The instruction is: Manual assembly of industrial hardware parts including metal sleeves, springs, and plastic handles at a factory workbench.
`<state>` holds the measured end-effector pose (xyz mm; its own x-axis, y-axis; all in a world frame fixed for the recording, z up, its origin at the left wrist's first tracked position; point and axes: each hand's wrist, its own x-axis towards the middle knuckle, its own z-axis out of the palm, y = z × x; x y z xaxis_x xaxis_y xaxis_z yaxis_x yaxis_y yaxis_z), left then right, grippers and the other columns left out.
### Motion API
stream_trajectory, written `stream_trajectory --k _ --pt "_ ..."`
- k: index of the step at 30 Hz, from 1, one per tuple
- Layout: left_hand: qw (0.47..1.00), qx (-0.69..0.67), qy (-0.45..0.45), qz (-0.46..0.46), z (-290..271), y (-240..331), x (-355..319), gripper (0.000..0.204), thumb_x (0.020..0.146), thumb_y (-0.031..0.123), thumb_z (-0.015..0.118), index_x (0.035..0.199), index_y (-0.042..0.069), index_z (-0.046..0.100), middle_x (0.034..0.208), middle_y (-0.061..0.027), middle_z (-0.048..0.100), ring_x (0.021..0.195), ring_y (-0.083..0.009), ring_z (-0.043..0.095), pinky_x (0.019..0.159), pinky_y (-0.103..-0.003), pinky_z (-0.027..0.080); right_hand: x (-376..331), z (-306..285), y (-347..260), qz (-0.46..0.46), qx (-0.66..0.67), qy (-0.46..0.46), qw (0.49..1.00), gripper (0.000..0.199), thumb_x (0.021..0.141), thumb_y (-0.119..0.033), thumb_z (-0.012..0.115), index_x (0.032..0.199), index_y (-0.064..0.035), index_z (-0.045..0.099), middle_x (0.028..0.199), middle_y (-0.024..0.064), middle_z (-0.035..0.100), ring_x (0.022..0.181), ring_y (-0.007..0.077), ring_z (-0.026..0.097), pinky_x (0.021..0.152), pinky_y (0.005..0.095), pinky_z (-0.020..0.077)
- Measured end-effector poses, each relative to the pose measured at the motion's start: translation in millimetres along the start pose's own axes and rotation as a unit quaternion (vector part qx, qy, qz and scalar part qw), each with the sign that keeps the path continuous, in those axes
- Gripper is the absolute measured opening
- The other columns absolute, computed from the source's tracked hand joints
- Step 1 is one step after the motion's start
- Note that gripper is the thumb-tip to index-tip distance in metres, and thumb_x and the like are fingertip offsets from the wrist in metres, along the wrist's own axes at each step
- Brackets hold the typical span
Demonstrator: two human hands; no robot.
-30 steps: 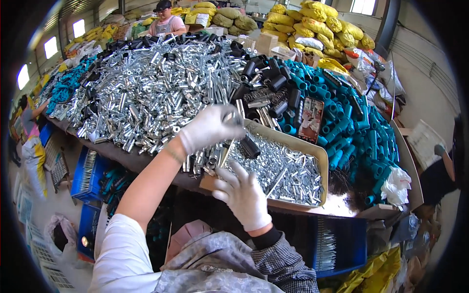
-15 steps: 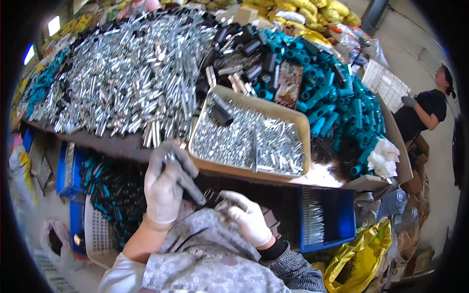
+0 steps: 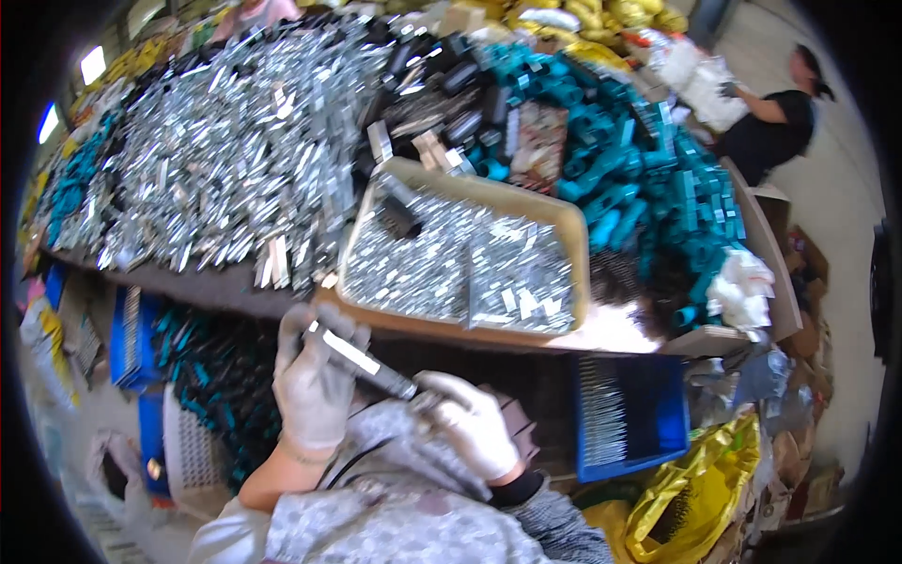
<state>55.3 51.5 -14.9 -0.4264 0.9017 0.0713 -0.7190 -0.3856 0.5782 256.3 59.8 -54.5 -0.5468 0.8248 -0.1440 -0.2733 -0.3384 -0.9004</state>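
In front of my apron, my left hand (image 3: 312,381), in a pale work glove, is closed around a slim silver bar-shaped piece with a dark lower end (image 3: 362,362). The piece slants down to the right, its bright flat side facing up. Against its dark lower end are the curled fingers of my right hand (image 3: 465,423), gloved as well. Whatever lies inside those fingers is hidden. Just beyond my hands stands a cream plastic tray (image 3: 578,254) full of small shiny metal parts (image 3: 517,268), with a black tubular piece (image 3: 401,217) lying on top.
Silver metal pieces (image 3: 225,160) are heaped at left on the table; teal plastic housings (image 3: 611,160) are piled at right. Below are a blue bin (image 3: 672,428) with metal rods, a white basket (image 3: 193,442) and a yellow bag (image 3: 733,479). A person (image 3: 775,117) stands far right.
The bar in my left hand has been turned, so its bright side shows. My right fingers have come against its lower end. The person at right has shifted up and left in view.
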Motion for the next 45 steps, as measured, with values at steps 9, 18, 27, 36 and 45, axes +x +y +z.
stream_trajectory --k 9,18,27,36,45 --pt "0.908 0.396 -0.126 -0.051 -10 24 -13 0.02 0.087 0.0 0.068 0.107 0.0 0.066 0.102 -0.0099 0.07 0.091 -0.0178 0.066 0.086 -0.031 0.053 -5 -11 11 0.091 0.195 -0.067 0.974 0.054 0.101 -0.021 0.058 0.147 0.0021 0.04 0.115 0.0108 0.065 0.09 0.0128 0.063 0.08 0.0271 0.0533" --pt "0.491 0.728 -0.478 0.004 -1 23 -15 0.044 0.081 0.039 0.073 0.121 0.021 0.069 0.081 -0.0099 0.07 0.07 -0.0281 0.069 0.065 -0.039 0.056 -15 -13 4 0.008 -0.259 -0.1 0.961 0.039 0.101 -0.007 0.054 0.139 0.0007 0.051 0.094 0.0075 0.068 0.079 0.0104 0.064 0.074 0.0266 0.0551" --pt "0.608 0.698 -0.377 0.004 -19 6 -37 0.03 0.074 0.021 0.08 0.097 0.003 0.074 0.086 -0.0154 0.072 0.076 -0.0299 0.072 0.069 -0.035 0.056 -36 -68 -34 -0.057 -0.358 0.02 0.932 0.04 0.094 -0.023 0.062 0.127 0.0012 0.061 0.117 0.0166 0.067 0.105 0.0255 0.066 0.094 0.036 0.0516" --pt "0.656 0.697 -0.277 -0.079 -29 -3 -49 0.032 0.073 0.012 0.077 0.102 0.0 0.072 0.093 -0.019 0.073 0.082 -0.0314 0.073 0.074 -0.034 0.056 -144 -312 29 0.011 -0.693 0.38 0.612 0.007 0.082 -0.014 0.065 0.081 -0.01 0.071 0.082 0.0132 0.069 0.081 0.0349 0.067 0.072 0.043 0.0542" --pt "0.671 0.667 -0.308 -0.098 -22 -28 -51 0.031 0.073 0.004 0.076 0.103 0.0 0.071 0.095 -0.0183 0.072 0.087 -0.0325 0.07 0.079 -0.036 0.054 -94 -334 42 -0.07 -0.697 0.364 0.614 0.005 0.082 -0.012 0.065 0.083 -0.0101 0.07 0.089 0.0116 0.066 0.085 0.0349 0.064 0.073 0.0459 0.0518"
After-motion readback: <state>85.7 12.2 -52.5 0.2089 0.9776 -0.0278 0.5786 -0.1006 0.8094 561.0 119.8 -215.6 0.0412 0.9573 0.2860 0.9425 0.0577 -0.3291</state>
